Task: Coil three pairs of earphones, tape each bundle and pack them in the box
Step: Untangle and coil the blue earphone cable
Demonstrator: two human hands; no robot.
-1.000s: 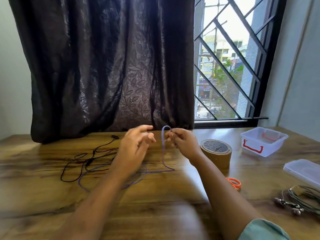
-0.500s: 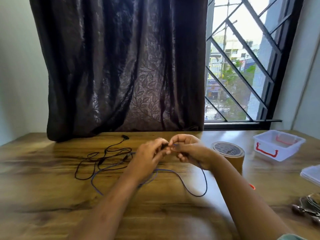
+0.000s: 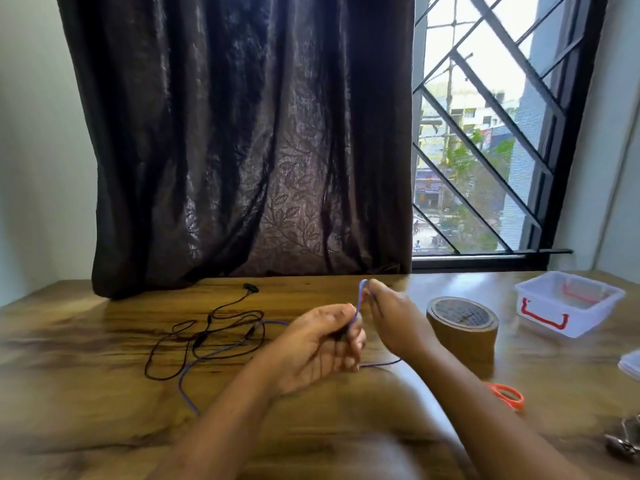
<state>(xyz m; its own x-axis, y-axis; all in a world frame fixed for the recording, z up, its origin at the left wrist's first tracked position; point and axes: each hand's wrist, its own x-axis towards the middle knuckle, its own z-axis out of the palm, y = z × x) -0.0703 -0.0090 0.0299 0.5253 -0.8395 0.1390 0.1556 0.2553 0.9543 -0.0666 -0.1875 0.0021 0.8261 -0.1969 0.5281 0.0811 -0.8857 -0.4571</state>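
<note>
Above the table (image 3: 86,341), left grip (image 3: 318,348) and right grip (image 3: 391,320) each pinching purple earphone cord (image 3: 361,296), open box (image 3: 588,317) rightward

My feed, rm inventory: wood-grain table (image 3: 86,341), foreground. Dark leaf-pattern curtain (image 3: 242,150), hangs to tabletop, center-left. Black-grilled window (image 3: 485,150), right; daylight in, bldgs + trees outside. Pale wall (image 3: 34,150) either side.
</note>
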